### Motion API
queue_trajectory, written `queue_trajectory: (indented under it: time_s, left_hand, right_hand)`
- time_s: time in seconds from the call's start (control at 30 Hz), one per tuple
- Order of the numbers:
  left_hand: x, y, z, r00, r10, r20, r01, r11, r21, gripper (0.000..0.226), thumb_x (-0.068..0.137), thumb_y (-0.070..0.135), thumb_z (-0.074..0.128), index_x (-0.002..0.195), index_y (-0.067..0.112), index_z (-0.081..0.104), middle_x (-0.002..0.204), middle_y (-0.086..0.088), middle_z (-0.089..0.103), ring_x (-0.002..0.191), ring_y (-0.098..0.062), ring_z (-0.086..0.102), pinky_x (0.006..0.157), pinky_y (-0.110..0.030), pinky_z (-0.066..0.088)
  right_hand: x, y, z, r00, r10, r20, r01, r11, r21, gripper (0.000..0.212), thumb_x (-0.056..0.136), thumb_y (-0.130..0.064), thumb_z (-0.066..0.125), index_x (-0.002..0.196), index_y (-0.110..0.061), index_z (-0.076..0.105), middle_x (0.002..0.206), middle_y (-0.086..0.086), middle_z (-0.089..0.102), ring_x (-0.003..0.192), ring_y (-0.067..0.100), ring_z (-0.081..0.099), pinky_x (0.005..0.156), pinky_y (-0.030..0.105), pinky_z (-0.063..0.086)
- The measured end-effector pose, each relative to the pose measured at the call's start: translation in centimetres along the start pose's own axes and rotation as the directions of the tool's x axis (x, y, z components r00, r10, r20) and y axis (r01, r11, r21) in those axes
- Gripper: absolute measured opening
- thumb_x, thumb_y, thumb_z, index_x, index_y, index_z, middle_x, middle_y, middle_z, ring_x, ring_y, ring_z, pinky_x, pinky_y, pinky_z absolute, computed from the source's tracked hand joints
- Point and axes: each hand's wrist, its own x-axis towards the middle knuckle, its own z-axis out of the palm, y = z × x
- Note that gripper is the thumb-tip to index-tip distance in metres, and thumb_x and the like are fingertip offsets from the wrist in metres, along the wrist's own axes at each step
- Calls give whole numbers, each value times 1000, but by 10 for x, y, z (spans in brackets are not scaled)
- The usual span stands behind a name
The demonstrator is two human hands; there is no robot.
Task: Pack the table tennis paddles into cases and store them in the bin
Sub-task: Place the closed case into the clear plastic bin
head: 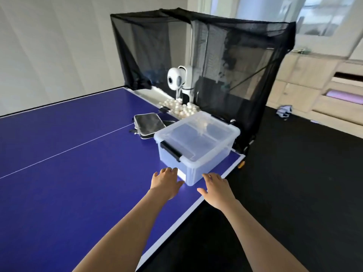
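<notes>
**Inspector:** Position of the bin?

**Assistant:** The clear plastic bin (196, 146) stands on the blue table (68, 163), near the table's right edge. Its lid is on, with a black latch (171, 150) on the side at 9 o'clock. Nothing distinct shows through the plastic.

**Inspector:** Hands?

**Assistant:** Both reach toward the bin's near corner. The left hand (167, 182) has straight, spread fingers, tips at the bin's lower wall; contact cannot be confirmed. The right hand (216, 188) is also flat and spread, just beside the corner at 5 o'clock of the bin. Neither holds anything.

**Inspector:** Cases?

**Assistant:** Black paddle cases (147, 124) with white trim lie on the table at 10 o'clock of the bin, just beside it. Their exact number is unclear.

**Inspector:** Surroundings?

**Assistant:** At 12 o'clock, a white ball machine (177, 80) stands under a black catch net (235, 55), with white balls (180, 108) heaped below it.
</notes>
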Motion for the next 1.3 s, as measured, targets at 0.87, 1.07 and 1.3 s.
queue_trajectory:
  time_s: [0.87,1.07,1.3]
  left_hand:
    - [234,16,14,958,-197,-209,182,979,-87,63,100,51,32,153,19,19,161,2,17,150,-15,5,121,-34,3]
    - [225,19,31,790,-472,-392,372,877,-306,97,85,76,7,146,8,39,154,-9,34,145,-28,27,118,-42,21]
    - [226,32,44,498,-847,-187,383,408,-829,86,80,26,77,149,15,28,151,-1,35,138,-23,34,110,-39,33]
  right_hand:
    - [296,176,-28,990,-114,-79,123,986,112,59,95,-45,47,143,-14,34,143,5,44,133,22,38,103,37,37]
    - [380,221,-38,966,-196,-168,235,938,256,58,93,-32,57,142,-5,39,143,13,45,134,27,39,110,36,31]
    - [436,256,-20,976,-219,14,176,820,544,70,86,-23,69,143,-3,34,147,16,39,137,28,36,113,37,28]
